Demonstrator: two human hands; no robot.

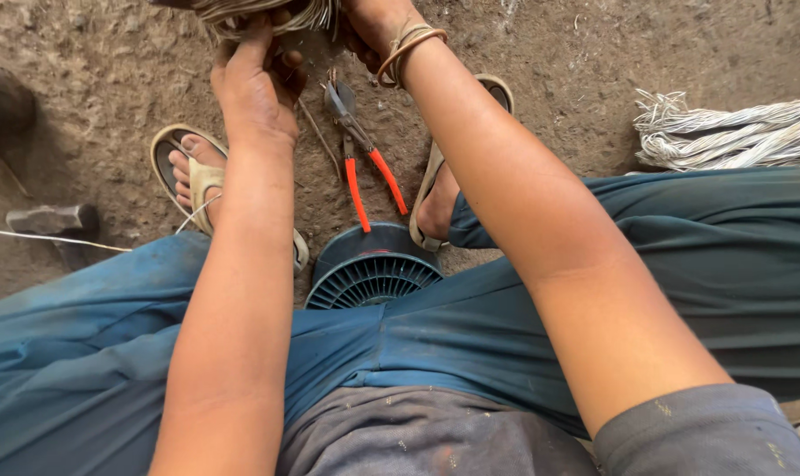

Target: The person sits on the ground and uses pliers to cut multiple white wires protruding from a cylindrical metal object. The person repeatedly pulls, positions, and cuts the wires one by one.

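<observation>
A bundle of pale wire strands (259, 11) sits at the top edge of the head view, mostly cut off. My left hand (252, 84) is closed on its lower side. My right hand (375, 31) grips the bundle from the right, with bangles around the wrist; its fingers are partly out of frame. On the dirt ground between my sandalled feet lie pliers with orange handles (364, 163), untouched.
A dark blue ribbed fan cover (373, 269) stands just in front of my knees. A twisted hank of white wire (735, 132) lies at the right. A dark hammer head (52, 220) and a thin wire (47, 238) lie at the left.
</observation>
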